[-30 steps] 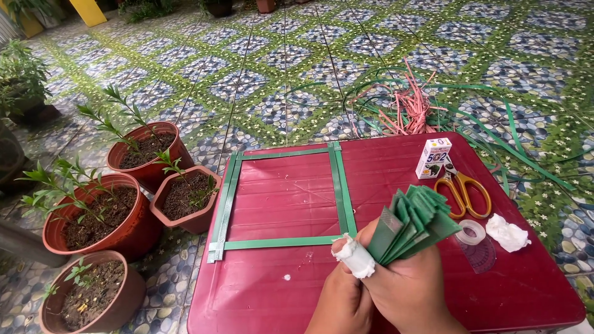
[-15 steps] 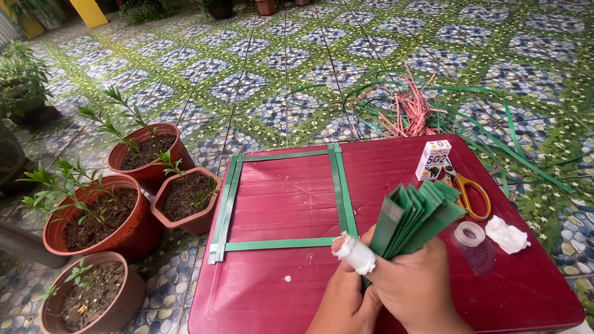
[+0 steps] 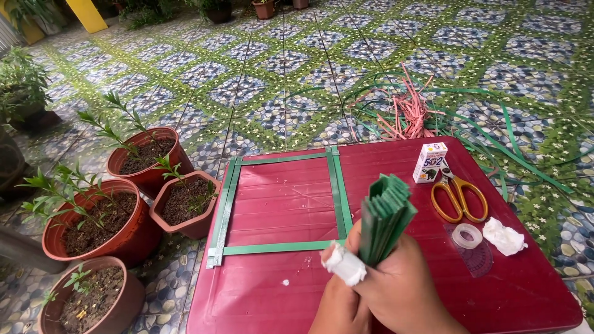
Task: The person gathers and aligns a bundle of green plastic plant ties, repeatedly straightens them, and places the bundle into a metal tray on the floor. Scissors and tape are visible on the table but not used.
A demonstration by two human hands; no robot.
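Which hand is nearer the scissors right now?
Right. The right hand grips the green strip bundle, left of and below the scissors; the left hand sits farther left.

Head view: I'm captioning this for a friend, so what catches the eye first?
A thick bundle of green strips, gripped upright by both hands, left hand and right hand, low in the middle. Behind it a green strip frame lies flat on the red table. Orange-handled scissors lie to the right.

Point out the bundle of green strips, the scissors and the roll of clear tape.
bundle of green strips (image 3: 385,213), head view, on the flat side of the fanned stack above the hands.
scissors (image 3: 459,199), head view, on a yellow handle loop.
roll of clear tape (image 3: 467,235), head view, on the ring's rim.
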